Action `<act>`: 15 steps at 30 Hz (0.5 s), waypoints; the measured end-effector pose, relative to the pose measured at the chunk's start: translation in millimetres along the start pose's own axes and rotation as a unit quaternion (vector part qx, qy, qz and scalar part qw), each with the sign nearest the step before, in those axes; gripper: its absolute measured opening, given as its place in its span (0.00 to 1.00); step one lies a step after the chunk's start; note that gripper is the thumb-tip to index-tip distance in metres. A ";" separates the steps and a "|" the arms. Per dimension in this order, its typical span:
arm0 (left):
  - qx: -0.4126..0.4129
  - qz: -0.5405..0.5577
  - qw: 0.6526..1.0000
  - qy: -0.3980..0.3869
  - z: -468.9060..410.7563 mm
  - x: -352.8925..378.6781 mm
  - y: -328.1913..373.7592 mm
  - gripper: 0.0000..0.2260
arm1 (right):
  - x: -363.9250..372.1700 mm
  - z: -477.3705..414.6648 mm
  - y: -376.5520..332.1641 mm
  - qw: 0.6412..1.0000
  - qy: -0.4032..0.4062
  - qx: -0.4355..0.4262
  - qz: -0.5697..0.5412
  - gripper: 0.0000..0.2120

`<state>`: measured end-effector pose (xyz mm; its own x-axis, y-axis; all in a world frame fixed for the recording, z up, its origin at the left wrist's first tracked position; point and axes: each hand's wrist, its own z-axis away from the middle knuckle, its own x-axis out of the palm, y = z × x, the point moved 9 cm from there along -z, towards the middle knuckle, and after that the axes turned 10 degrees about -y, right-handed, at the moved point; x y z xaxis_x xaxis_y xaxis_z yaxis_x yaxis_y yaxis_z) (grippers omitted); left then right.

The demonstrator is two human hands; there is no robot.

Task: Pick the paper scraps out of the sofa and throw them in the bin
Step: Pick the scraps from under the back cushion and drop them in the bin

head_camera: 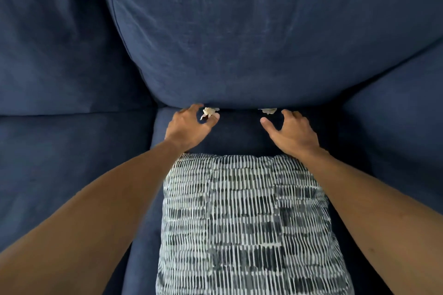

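Two crumpled pale paper scraps sit in the crease between the navy sofa's seat and its back cushion. The left scrap lies between the thumb and forefinger of my left hand; the thumb tip touches it, but the fingers are still apart. The right scrap is half tucked under the back cushion. My right hand is spread open just to its right and below it, a short way from it. No bin is in view.
A black-and-white patterned throw pillow lies on the seat between my forearms, right behind my hands. Another navy seat cushion lies to the left, and a padded sofa arm or cushion rises on the right.
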<state>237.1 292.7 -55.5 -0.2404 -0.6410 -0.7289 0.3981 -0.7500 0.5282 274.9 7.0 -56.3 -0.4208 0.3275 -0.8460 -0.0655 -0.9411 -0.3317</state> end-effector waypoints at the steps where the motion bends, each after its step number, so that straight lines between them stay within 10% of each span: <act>1: 0.000 -0.006 1.000 0.002 -7.4 5.2 -2.4 0.33 | 6.5 -7.6 1.1 1.000 -0.002 0.003 0.001 0.37; 15: 0.040 -0.084 0.991 0.092 -65.6 32.6 -11.6 0.27 | 33.3 -72.9 4.9 0.994 0.087 0.002 -0.071 0.28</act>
<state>282.8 291.3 -113.9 -0.1281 -0.4712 -0.8727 0.2926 -0.8587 0.4207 326.5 19.4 -116.5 -0.2441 0.4663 -0.8503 -0.1165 -0.8845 -0.4517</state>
